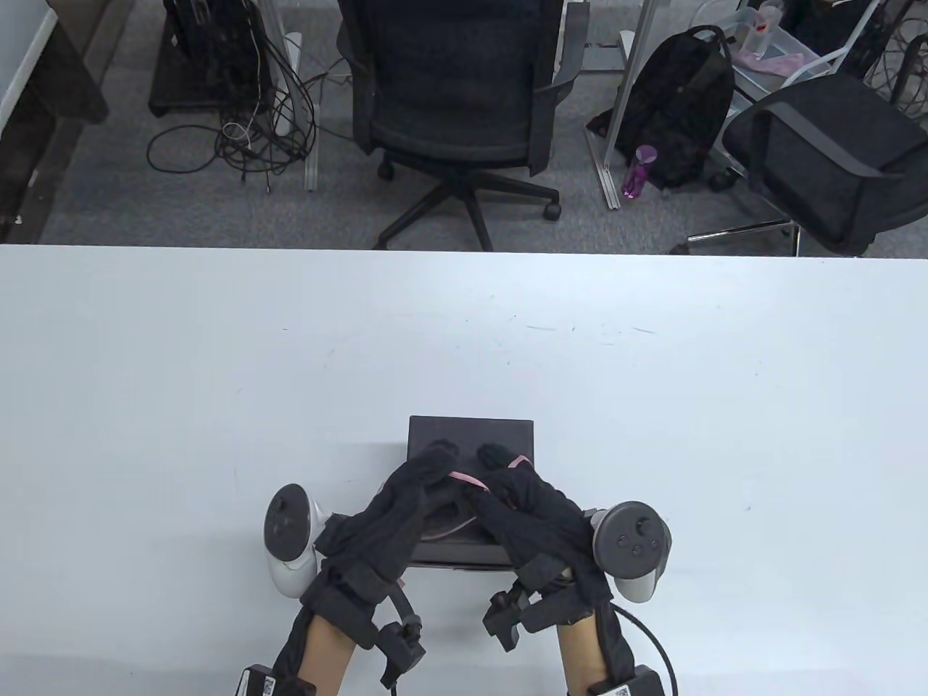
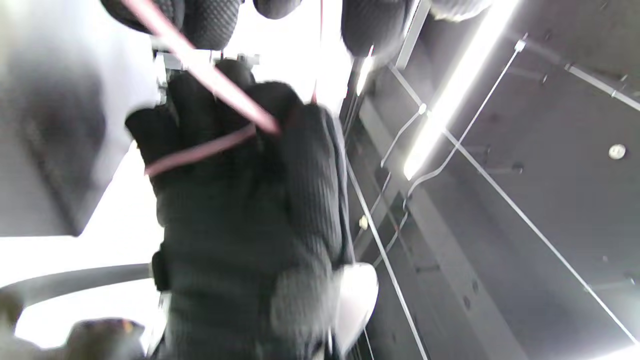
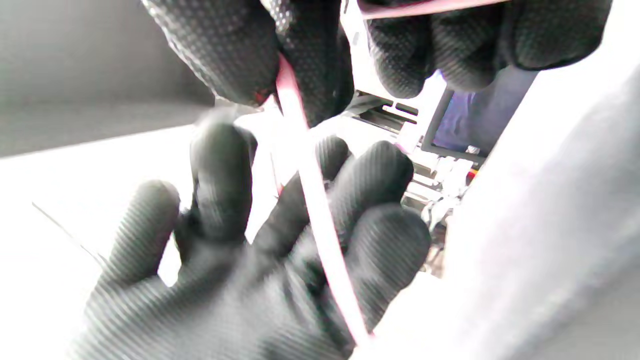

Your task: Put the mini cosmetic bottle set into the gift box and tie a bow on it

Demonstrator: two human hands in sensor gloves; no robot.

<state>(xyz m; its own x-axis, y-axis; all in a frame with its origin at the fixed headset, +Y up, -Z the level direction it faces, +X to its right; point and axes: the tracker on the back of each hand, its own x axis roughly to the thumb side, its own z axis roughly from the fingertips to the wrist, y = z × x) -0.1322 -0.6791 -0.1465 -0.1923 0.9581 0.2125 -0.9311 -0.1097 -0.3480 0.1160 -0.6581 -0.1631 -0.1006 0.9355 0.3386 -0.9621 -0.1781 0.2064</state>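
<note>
Both hands meet over the gift box (image 1: 471,435) — right hand (image 1: 533,500) pinching the pink ribbon (image 1: 464,478), left hand (image 1: 406,500) curled round it, strand running between them across the closed lid, near the bench's front edge.

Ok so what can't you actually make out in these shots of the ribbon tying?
- Table view: both hands, left hand and right hand, cover the middle of the gift box, so any knot or bow is hidden.
- The bottle set: no view shows inside the box.
- Wrist views: the pink ribbon is motion-blurred and cut by the top edge; its ends are lost.
</note>
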